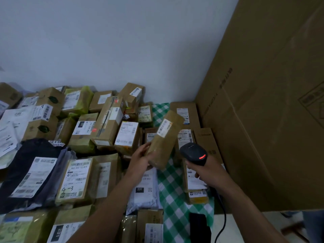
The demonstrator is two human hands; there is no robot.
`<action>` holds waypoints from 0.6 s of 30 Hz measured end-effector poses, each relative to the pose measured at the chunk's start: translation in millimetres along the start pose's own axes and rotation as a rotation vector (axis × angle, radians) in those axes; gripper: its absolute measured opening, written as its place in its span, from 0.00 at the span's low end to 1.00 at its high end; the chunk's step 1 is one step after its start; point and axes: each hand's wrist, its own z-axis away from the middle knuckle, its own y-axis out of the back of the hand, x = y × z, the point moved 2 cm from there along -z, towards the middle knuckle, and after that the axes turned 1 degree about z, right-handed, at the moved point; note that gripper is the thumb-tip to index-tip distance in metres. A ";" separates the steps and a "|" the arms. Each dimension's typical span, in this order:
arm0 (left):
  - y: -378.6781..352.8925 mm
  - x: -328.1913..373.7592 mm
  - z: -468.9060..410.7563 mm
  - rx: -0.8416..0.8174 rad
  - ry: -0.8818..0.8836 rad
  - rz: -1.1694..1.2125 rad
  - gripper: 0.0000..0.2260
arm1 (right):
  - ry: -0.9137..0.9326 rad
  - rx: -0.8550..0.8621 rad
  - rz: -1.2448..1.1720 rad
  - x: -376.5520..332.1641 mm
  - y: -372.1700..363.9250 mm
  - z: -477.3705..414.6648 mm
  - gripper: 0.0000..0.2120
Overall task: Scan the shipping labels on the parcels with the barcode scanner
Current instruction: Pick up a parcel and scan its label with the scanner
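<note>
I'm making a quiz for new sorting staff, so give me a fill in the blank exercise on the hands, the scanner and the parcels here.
1. The right hand grips a black barcode scanner whose light glows ____.
2. The left hand holds a brown parcel above a checked cloth that is white and ____.
3. The flat parcel at lower left has 4-____ handwritten on its label.

Missing words: red; green; 3

Dim, flat, bluish light; soft focus, wide-angle bending at edges.
</note>
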 end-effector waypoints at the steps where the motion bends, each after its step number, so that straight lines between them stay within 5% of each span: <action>1: -11.6 5.2 -9.2 0.015 0.034 0.066 0.15 | -0.019 0.011 -0.025 1.9 5.7 -5.8 0.13; 4: -46.2 19.4 -48.5 0.083 0.060 0.098 0.12 | -0.084 0.059 -0.068 4.5 23.8 -24.7 0.13; 12: -128.6 42.9 -174.4 0.094 0.104 -0.009 0.24 | -0.125 0.186 -0.088 8.7 64.2 -79.8 0.16; 18: -171.7 44.6 -239.3 0.065 0.107 -0.119 0.20 | -0.152 0.210 -0.110 20.1 72.0 -107.8 0.18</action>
